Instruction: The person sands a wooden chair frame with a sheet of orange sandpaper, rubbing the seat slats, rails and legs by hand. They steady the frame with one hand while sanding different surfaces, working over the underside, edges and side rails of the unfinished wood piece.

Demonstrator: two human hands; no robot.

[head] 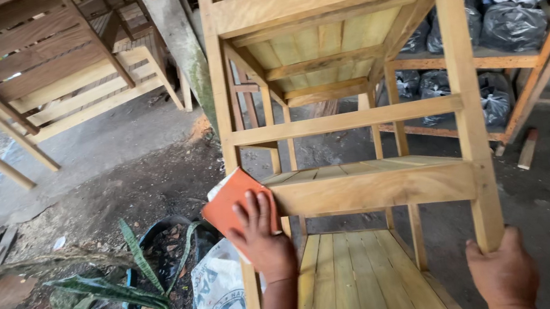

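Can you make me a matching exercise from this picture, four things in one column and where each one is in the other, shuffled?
Things:
1. left hand
2. right hand
3. black bags
4. striped-leaf plant

Places:
A. on the shelves at the back right
B. gripping the wooden rack's right front post near its lower end
C. on the ground at lower left
D. pressing orange sandpaper against the rack's left front post

Pairs: 1-D, 2-B, 3-A, 4-C
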